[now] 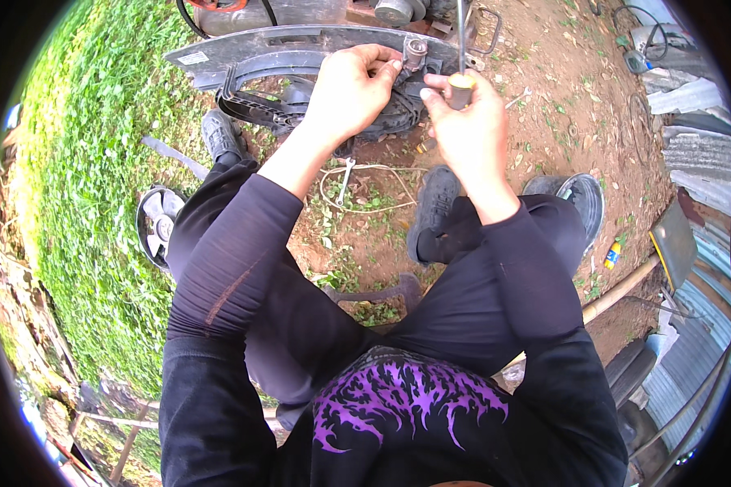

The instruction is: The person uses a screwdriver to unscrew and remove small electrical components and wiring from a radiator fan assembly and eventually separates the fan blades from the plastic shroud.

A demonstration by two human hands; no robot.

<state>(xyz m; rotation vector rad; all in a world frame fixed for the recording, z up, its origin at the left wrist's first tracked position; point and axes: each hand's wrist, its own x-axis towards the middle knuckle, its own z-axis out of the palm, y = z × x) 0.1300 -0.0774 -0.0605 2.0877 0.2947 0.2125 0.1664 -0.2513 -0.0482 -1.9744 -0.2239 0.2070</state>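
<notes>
In front of me stands a dark radiator (pixel 300 36) with a black plastic fan shroud (pixel 260 69), reaching across the top of the view. My left hand (pixel 353 89) rests at its right part. The thumb and fingers are closed together beside a round metal neck (pixel 415 53); whether they pinch something small cannot be made out. My right hand (pixel 473 114) is wrapped round the handle of a screwdriver (pixel 461 81), yellow at its end. The screwdriver's shaft points up and away, just right of the neck.
A wrench (pixel 346 180) and a looped pale cord (pixel 374 209) lie on the dirt between my shoes. Left of my leg is a fan (pixel 161 217). On the right are a dark bucket (pixel 586 213), a yellow bottle (pixel 613 254) and corrugated metal sheets (pixel 702 158).
</notes>
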